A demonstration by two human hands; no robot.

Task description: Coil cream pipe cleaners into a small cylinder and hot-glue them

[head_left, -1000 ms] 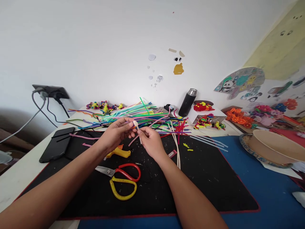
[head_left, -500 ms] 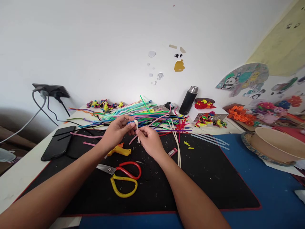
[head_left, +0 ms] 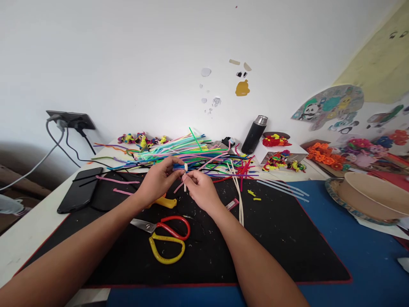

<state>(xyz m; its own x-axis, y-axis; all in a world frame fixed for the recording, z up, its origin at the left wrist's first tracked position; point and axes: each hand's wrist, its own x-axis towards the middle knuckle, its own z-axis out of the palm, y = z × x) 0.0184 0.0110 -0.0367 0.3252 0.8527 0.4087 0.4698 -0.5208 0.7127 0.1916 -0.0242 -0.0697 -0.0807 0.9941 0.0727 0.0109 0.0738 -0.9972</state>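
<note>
A small cream-coloured pipe cleaner piece stands upright between my two hands, above the black mat. My left hand pinches near its upper part with thumb and fingers. From the right, my right hand holds it lower, and its short end sticks out below the fingertips. Red and yellow scissors lie on the mat beneath my hands. A yellow-handled tool is partly hidden behind my left wrist. Long cream pipe cleaners lie to the right of my right hand.
Behind my hands is a heap of coloured pipe cleaners. A black phone lies at the left. A black flask leans near the wall, and a bowl sits at the right.
The fingers of my left hand have shifted slightly on the cream piece, whose top now looks narrower and more upright. The whole view has moved a little.
</note>
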